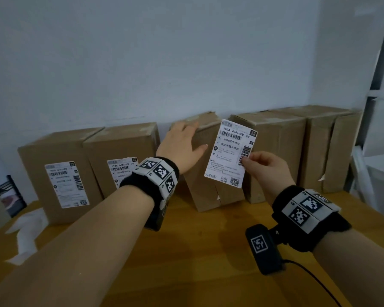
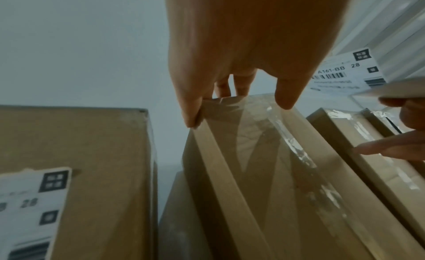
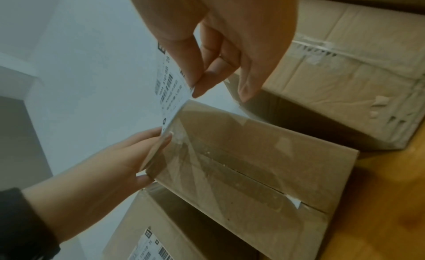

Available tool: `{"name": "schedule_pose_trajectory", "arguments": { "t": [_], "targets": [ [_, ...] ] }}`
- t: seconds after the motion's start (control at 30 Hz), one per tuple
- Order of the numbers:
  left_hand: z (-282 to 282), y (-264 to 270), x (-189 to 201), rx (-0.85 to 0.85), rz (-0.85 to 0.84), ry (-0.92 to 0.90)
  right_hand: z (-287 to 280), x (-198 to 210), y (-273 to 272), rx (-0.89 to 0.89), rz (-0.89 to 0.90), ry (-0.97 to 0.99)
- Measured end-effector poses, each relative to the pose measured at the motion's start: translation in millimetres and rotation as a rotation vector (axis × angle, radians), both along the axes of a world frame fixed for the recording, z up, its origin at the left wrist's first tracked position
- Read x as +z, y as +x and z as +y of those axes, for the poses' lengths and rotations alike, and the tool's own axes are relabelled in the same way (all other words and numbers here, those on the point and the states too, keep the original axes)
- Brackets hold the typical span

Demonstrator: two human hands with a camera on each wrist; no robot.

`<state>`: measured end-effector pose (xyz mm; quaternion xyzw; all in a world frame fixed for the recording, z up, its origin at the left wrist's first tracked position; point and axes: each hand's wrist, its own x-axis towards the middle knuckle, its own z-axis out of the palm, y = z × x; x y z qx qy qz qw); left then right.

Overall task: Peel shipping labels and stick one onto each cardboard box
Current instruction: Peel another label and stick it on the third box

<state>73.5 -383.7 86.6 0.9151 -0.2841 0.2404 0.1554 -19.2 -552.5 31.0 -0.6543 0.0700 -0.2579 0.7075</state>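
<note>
Wooden surface (image 1: 197, 251) below pale wall (image 1: 142, 63); row of cardboard boxes. Step in hand: labelling. Unlabelled box (image 1: 208, 191), mid-row, tilted, gripped at top corner by left hand (image 1: 182, 145). Shipping label (image 1: 230, 151), pinched at edge by right hand (image 1: 266, 167), before box front. Next, likely: squaring up, pressing flat. Head view only: labelled boxes (image 1: 62, 173) at left. Right wrist view only: taped seam (image 3: 241, 173), torn.

left hand (image 1: 181, 147), frame centre: black left wristband (image 1: 142, 185), 3 white tiles with black square codes | right hand (image 1: 267, 168), lower right: matching right wristband (image 1: 282, 199), black camera pod (image 1: 264, 249) with 1 code tag, black cable (image 1: 315, 282)
</note>
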Motion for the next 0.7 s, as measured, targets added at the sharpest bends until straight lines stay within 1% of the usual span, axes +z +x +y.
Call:
{"name": "schedule_pose_trajectory", "arguments": {
  "t": [0.07,0.13,0.2,0.33,0.47,0.57,0.7],
  "targets": [
    [5.6,-0.9,2.6,0.006,0.036,-0.015,4.4,1.0,1.9,0.049,-0.002,0.041],
    [8.9,-2.7,4.7,-0.033,0.072,-0.058,8.5,1.1,4.8,0.076,-0.001,0.075],
    [10.3,-5.6,6.5,-0.082,0.094,-0.094,12.0,1.7,6.2,0.078,-0.002,0.087],
    [12.5,-12.0,7.7,-0.132,0.106,-0.111,18.0,4.6,2.1,0.088,-0.021,0.093],
    [13.5,-21.2,10.5,-0.125,0.139,-0.188,23.9,6.4,-5.2,0.114,-0.03,0.096],
    [18.6,-27.4,11.4,-0.114,0.135,-0.253,30.7,5.6,-9.4,0.176,-0.027,0.169],
    [30.2,-31.0,13.0,-0.073,0.133,-0.253,41.1,4.4,-18.3,0.266,-0.033,0.219]
  ]
}}
